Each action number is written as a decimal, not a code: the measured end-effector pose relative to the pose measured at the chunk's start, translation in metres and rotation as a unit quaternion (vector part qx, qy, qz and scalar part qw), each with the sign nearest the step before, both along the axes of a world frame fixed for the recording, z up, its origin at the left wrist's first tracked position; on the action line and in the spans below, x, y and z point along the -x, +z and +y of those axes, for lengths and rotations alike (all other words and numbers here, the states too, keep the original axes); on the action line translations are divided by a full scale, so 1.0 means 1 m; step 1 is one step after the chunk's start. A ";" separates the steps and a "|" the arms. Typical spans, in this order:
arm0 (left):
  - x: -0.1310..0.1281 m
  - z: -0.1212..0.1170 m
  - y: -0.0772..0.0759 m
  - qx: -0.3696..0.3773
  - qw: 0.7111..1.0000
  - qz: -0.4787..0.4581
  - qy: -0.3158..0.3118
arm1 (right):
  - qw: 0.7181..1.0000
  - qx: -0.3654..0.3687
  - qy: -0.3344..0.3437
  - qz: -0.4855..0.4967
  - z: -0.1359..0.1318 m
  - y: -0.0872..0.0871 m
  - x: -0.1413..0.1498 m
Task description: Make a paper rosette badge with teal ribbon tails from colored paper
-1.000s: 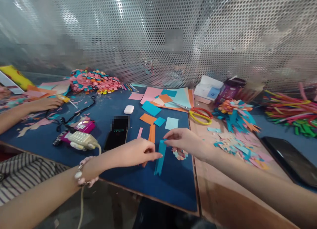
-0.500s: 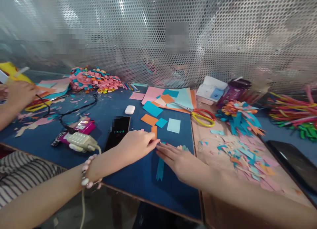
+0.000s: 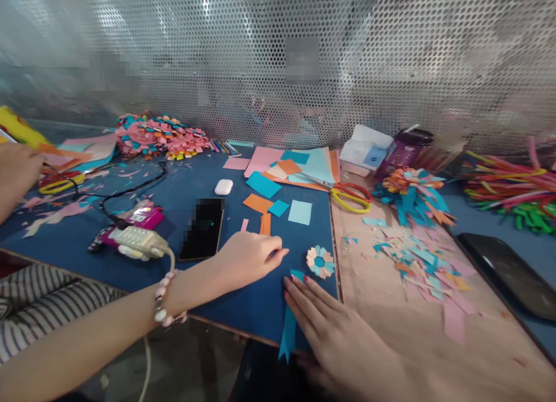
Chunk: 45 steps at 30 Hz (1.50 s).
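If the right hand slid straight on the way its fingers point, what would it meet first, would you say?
The right hand lies flat on the blue paper strip, fingers pointing up-left. Going on, it would probably meet the left hand first; depth is hard to judge.

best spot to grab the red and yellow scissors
Take the scissors by the handle loops: the yellow one lies nearest, the red one just behind it. Come from above on the right, since the loops point right onto the bare brown board. The blades run left, with their tips over the paper sheets, so a grip there would be awkward and disturb the stack.
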<state>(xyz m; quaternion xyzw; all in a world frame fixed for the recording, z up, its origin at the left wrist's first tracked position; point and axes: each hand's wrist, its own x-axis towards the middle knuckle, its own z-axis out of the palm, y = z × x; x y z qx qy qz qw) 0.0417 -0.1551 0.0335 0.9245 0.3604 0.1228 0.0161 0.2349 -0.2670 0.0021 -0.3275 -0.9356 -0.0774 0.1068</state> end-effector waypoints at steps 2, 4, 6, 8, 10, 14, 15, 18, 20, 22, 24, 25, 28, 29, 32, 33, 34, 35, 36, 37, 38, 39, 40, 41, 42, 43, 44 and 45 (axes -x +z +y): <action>0.001 -0.002 -0.004 -0.001 1.000 -0.020 -0.012 | 0.996 -0.072 -0.025 0.037 -0.017 -0.010 0.002; 0.000 -0.002 -0.006 0.010 0.999 -0.048 -0.016 | 0.995 -0.088 -0.009 0.054 -0.030 -0.015 0.002; -0.001 0.001 -0.005 0.044 0.996 -0.082 -0.010 | 0.994 -0.068 0.011 0.088 -0.032 -0.012 0.000; -0.003 0.006 -0.002 0.128 0.983 -0.129 -0.004 | 0.988 -0.010 0.002 0.156 -0.023 0.000 -0.003; -0.005 0.014 0.003 0.242 0.950 -0.196 -0.001 | 0.966 0.100 -0.052 0.232 -0.001 0.020 -0.008; -0.013 0.033 0.010 0.360 0.877 -0.319 -0.017 | 0.903 0.249 -0.230 0.265 0.056 0.061 -0.017; -0.015 0.037 0.011 0.361 0.869 -0.338 -0.029 | 0.896 0.275 -0.231 0.260 0.068 0.068 -0.018; -0.022 0.045 0.015 0.336 0.865 -0.369 -0.058 | 0.895 0.288 -0.223 0.259 0.096 0.077 -0.019; -0.025 0.049 0.015 0.311 0.874 -0.369 -0.061 | 0.899 0.293 -0.205 0.253 0.106 0.076 -0.018; -0.028 0.052 0.014 0.289 0.883 -0.367 -0.056 | 0.902 0.300 -0.189 0.249 0.112 0.073 -0.017; -0.029 0.055 0.012 0.268 0.887 -0.373 -0.054 | 0.902 0.302 -0.184 0.246 0.117 0.069 -0.018; -0.030 0.057 0.010 0.256 0.887 -0.380 -0.056 | 0.902 0.303 -0.186 0.244 0.118 0.067 -0.018; -0.030 0.061 0.004 0.226 0.885 -0.403 -0.056 | 0.905 0.283 -0.197 0.249 0.123 0.059 -0.019; -0.030 0.061 0.002 0.221 0.883 -0.412 -0.050 | 0.907 0.268 -0.201 0.256 0.124 0.056 -0.019; -0.031 0.060 -0.002 0.219 0.871 -0.440 -0.021 | 0.907 0.227 -0.203 0.289 0.127 0.046 -0.017; -0.031 0.059 -0.004 0.216 0.866 -0.450 -0.012 | 0.907 0.217 -0.201 0.300 0.128 0.042 -0.016; -0.032 0.057 -0.005 0.215 0.862 -0.458 -0.004 | 0.906 0.209 -0.199 0.309 0.128 0.038 -0.015; -0.032 0.056 -0.007 0.216 0.859 -0.465 0.003 | 0.906 0.201 -0.196 0.317 0.129 0.035 -0.014; -0.033 0.054 -0.008 0.222 0.855 -0.469 0.009 | 0.906 0.193 -0.193 0.325 0.130 0.032 -0.013; -0.034 0.052 -0.009 0.231 0.851 -0.471 0.015 | 0.905 0.185 -0.190 0.333 0.131 0.029 -0.013; -0.034 0.051 -0.010 0.241 0.847 -0.473 0.021 | 0.904 0.179 -0.185 0.340 0.131 0.026 -0.012; -0.035 0.049 -0.011 0.248 0.844 -0.475 0.026 | 0.904 0.175 -0.180 0.347 0.132 0.024 -0.012; -0.035 0.048 -0.012 0.249 0.841 -0.478 0.032 | 0.904 0.174 -0.175 0.350 0.133 0.022 -0.012; -0.035 0.047 -0.013 0.248 0.839 -0.483 0.039 | 0.905 0.176 -0.169 0.348 0.133 0.020 -0.013; -0.035 0.046 -0.013 0.248 0.837 -0.487 0.045 | 0.908 0.182 -0.164 0.342 0.134 0.018 -0.013; -0.035 0.045 -0.014 0.249 0.834 -0.489 0.051 | 0.910 0.188 -0.159 0.333 0.134 0.017 -0.014; -0.035 0.044 -0.014 0.251 0.833 -0.489 0.057 | 0.912 0.195 -0.156 0.324 0.135 0.015 -0.014; -0.035 0.044 -0.014 0.254 0.833 -0.488 0.062 | 0.914 0.202 -0.155 0.317 0.135 0.013 -0.015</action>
